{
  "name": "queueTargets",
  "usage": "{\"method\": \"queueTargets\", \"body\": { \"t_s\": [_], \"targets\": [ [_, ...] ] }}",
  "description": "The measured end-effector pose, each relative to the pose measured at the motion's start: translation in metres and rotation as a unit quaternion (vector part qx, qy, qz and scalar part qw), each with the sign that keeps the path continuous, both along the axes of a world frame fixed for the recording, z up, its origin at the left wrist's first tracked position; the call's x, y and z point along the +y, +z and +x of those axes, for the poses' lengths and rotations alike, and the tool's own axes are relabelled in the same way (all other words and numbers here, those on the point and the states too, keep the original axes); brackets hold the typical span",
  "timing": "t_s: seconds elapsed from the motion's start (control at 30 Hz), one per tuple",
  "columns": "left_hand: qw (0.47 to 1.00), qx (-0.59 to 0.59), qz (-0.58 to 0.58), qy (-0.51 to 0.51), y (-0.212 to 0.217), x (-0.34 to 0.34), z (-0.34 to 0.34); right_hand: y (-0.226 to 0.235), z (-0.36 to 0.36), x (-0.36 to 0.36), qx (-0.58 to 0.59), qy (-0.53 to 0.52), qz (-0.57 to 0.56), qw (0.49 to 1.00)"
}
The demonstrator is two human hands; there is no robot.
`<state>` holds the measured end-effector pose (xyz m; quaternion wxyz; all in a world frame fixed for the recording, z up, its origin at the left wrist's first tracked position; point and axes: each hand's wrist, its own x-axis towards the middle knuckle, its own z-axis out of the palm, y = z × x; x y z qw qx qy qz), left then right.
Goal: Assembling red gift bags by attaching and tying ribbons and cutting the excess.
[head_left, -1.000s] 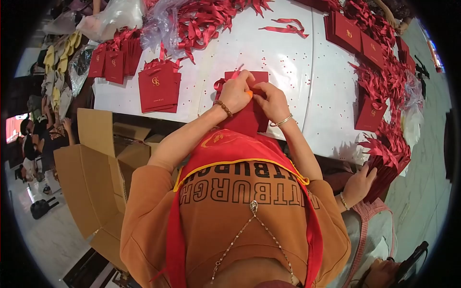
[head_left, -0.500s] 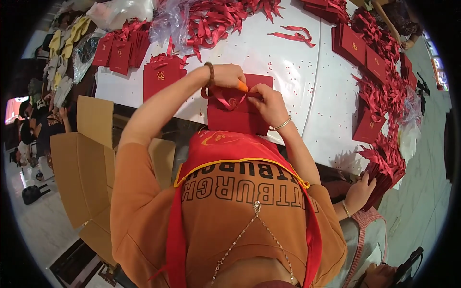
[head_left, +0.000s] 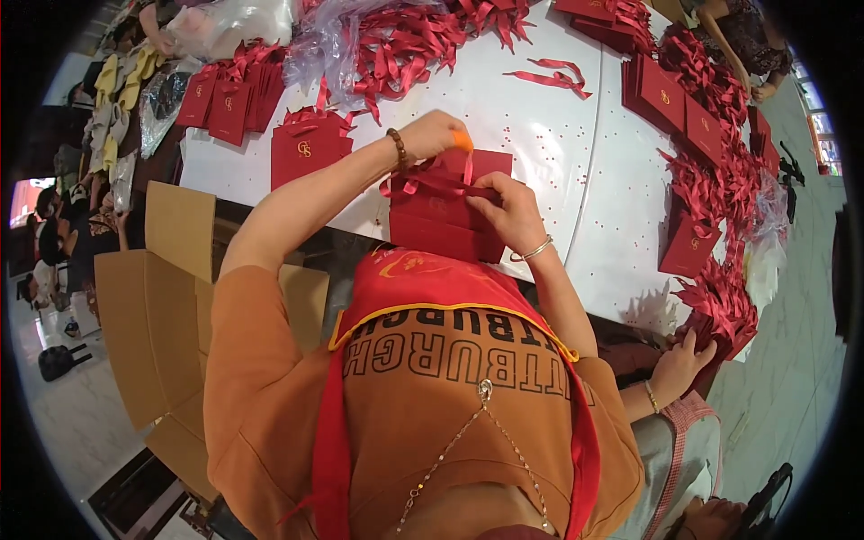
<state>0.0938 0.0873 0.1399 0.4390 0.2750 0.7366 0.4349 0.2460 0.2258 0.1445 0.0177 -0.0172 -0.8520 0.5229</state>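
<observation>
A red paper gift bag [head_left: 436, 236] lies at the table's near edge, right in front of my body. My left hand [head_left: 434, 139], with an orange cover on one finger, is closed above the bag's top and pinches a red ribbon [head_left: 469, 166] that runs up from it. More ribbon loops to the left over the bag's front. At the bag's upper right, my right hand [head_left: 515, 214] is closed, thumb and fingers gripping the bag near its top edge. The fingertips of both hands are partly hidden.
Finished-looking red bags [head_left: 309, 148] stand left of my arm. Stacked bags [head_left: 664, 94] with ribbons line the right side. Loose ribbons [head_left: 396, 54] and clear plastic [head_left: 319, 40] lie at the back. A cardboard box [head_left: 148, 333] is at left. Another person's hand [head_left: 682, 364] touches bags at right.
My left hand has lifted slightly away from the bag, drawing the ribbon up taut. My right hand stays by the bag's top, shifted slightly. The other person's hand at right has moved a little.
</observation>
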Motion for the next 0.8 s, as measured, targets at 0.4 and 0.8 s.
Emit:
{"method": "queueTargets", "body": {
  "t_s": [0.4, 0.8],
  "targets": [
    [0.961, -0.044, 0.075, 0.262, 0.023, -0.010, -0.043, 0.008, 0.008, 0.009, 0.055, 0.067, 0.020, 0.996],
    [0.955, 0.059, 0.279, -0.085, -0.080, -0.012, 0.014, -0.032, -0.003, 0.019, -0.036, 0.041, -0.383, 0.922]
  ]
}}
